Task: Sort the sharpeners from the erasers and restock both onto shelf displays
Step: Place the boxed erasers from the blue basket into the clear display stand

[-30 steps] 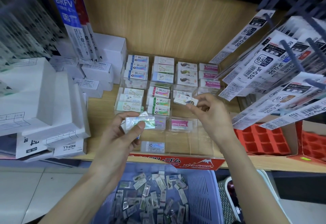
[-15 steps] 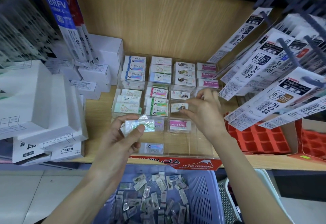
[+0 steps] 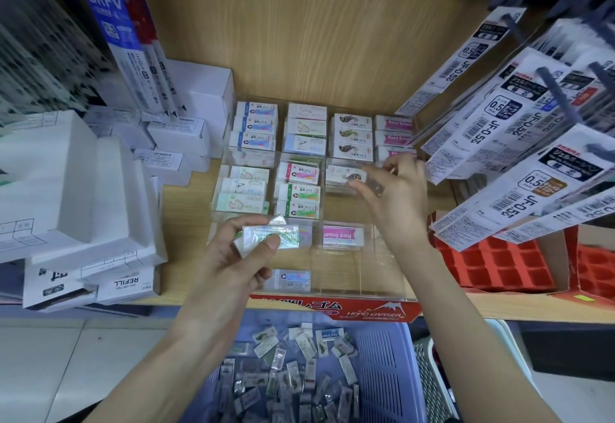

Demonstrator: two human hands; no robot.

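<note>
Rectangular eraser point(image 3: 344, 174), now in clear tray point(image 3: 382, 277)

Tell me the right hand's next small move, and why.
Probably release the fish-print eraser and draw back. The right hand pinches it low in a clear compartment just in front of the matching fish-print stack, so it seems placed. The left hand holds more wrapped erasers ready.

wood shelf point(image 3: 186, 219) w/ eraser tray point(image 3: 346, 284), boxes point(image 3: 178, 138)

Both forearms reach forward; left grip point(image 3: 241, 256) curls closed, thumb on top, right grip point(image 3: 396, 199) pinches farther ahead.
</note>
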